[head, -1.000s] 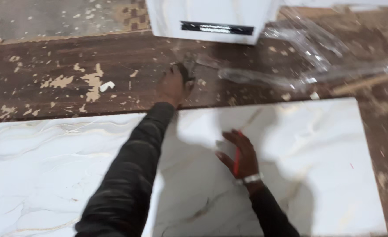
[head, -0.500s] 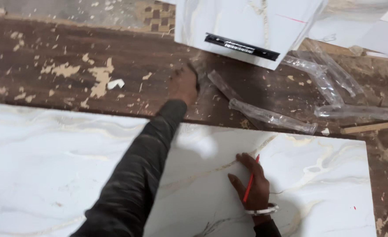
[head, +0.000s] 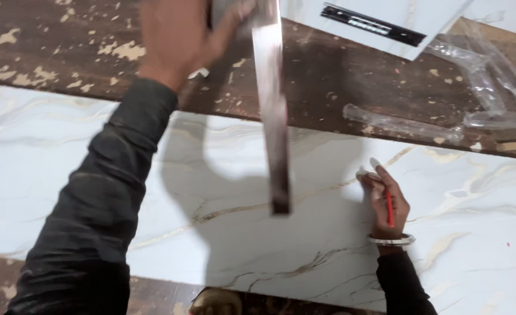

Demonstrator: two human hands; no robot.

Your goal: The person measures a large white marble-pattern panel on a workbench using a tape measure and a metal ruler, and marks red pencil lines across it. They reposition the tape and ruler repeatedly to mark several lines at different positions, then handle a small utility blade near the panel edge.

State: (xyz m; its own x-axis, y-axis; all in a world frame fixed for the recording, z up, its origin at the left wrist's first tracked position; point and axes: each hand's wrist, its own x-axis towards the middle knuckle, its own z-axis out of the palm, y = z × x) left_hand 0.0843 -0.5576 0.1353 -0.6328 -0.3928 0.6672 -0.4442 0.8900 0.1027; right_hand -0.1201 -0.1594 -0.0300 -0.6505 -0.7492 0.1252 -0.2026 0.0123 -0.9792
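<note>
The left hand [head: 179, 38] is gripping the top of a long, flat metal ruler [head: 272, 111], fingers curled around it, above the far edge of the glossy white marble-look tile [head: 304, 245]. The right hand [head: 386, 201] is resting on the tile, fingers pinching a thin red pencil [head: 389, 209].

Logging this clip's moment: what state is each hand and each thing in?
left hand: raised, gripping the metal ruler
metal ruler: lifted, hanging over the tile
right hand: resting on the tile, holding the red pencil
red pencil: held flat
marble tile: flat
plastic wrap: crumpled
</note>
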